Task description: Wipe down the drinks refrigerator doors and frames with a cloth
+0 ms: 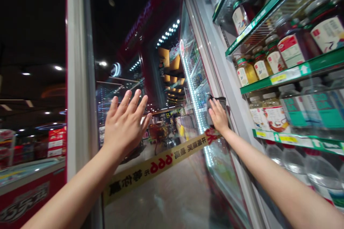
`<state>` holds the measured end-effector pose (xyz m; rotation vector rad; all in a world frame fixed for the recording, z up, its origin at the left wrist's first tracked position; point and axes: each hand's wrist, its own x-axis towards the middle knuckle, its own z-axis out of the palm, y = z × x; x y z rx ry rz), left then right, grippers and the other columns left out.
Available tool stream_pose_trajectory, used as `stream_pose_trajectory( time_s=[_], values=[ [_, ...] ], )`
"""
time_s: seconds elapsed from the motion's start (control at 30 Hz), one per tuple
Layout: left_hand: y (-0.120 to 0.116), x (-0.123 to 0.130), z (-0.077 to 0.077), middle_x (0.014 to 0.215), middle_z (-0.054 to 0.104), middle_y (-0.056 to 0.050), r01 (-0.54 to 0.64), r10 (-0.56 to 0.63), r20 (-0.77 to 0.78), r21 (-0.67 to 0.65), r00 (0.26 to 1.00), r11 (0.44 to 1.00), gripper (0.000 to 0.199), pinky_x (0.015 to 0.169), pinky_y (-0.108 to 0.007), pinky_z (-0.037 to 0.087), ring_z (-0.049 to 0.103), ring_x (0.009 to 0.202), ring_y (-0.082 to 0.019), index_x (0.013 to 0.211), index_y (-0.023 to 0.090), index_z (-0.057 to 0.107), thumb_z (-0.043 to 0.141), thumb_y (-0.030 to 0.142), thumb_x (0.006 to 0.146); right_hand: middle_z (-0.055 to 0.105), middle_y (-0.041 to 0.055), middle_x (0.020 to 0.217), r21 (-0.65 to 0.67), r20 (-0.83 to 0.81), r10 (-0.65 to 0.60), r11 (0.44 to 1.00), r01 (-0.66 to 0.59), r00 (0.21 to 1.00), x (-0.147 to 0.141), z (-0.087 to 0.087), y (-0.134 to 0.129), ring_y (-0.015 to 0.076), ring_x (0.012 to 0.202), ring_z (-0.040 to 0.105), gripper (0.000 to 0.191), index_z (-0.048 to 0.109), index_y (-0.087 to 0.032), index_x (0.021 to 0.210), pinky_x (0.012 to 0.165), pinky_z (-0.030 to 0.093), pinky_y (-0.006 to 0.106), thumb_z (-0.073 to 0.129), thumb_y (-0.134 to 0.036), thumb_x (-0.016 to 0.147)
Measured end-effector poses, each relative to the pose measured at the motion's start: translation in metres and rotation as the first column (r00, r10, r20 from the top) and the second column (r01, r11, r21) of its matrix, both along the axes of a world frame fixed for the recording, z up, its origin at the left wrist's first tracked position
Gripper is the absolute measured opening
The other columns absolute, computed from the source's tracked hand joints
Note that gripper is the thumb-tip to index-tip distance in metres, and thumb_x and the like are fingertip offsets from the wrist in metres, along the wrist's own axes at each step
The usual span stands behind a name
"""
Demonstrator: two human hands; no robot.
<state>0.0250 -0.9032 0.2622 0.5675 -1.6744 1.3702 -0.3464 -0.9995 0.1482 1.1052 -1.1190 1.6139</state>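
An open glass door (76, 78) of a drinks cooler stands in front of me, with a yellow printed strip (161, 162) across its pane. My left hand (125, 121) is raised before the glass near the frame, palm forward, fingers spread, holding nothing; whether it touches the pane I cannot tell. My right hand (218, 114) lies flat with its fingers extended on a dark grey cloth (209, 117), pressed against the glass close to the hinge-side frame. Part of the cloth is hidden under that hand.
Cooler shelves (290, 73) with green price rails hold several bottles (291, 48) at the right, close to my right forearm. A red chest freezer (29, 193) stands at the lower left beyond the door frame.
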Motion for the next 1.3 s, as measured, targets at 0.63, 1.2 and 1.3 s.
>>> stream_pose_trajectory(
  time_s=[0.63, 1.2, 1.3],
  values=[
    [0.022, 0.053, 0.007, 0.157, 0.048, -0.006, -0.092, 0.084, 0.158, 0.048, 0.984, 0.995, 0.049, 0.128, -0.058, 0.015, 0.031, 0.152, -0.027, 0.144, 0.025, 0.056, 0.050, 0.028, 0.094, 0.035, 0.0111, 0.164, 0.086, -0.070, 0.010, 0.996, -0.004, 0.998, 0.154, 0.026, 0.043, 0.0331, 0.151, 0.029, 0.057, 0.036, -0.027, 0.157, 0.114, 0.037, 0.058, 0.040, -0.040, 0.102],
    [0.037, 0.118, 0.001, 0.164, 0.034, -0.014, -0.161, 0.154, -0.114, -0.050, 0.981, 0.986, 0.062, 0.127, -0.053, 0.015, 0.023, 0.155, -0.027, 0.158, 0.016, 0.030, 0.041, 0.033, 0.100, 0.050, 0.0067, 0.154, -0.015, -0.341, 0.340, 0.930, -0.367, 0.876, 0.308, 0.150, 0.084, 0.0211, 0.144, 0.041, 0.052, 0.052, -0.024, 0.147, 0.119, 0.035, 0.046, 0.035, -0.017, 0.099],
    [0.043, 0.129, 0.004, 0.164, 0.032, -0.014, -0.146, 0.136, -0.163, -0.052, 0.977, 0.988, 0.062, 0.127, -0.052, 0.015, 0.022, 0.156, -0.026, 0.159, 0.015, 0.029, 0.040, 0.035, 0.101, 0.044, 0.0055, 0.159, -0.007, -0.351, 0.340, 0.931, -0.366, 0.872, 0.329, 0.182, 0.090, 0.0245, 0.148, 0.036, 0.051, 0.044, -0.028, 0.153, 0.119, 0.033, 0.053, 0.035, -0.028, 0.103]
  ],
)
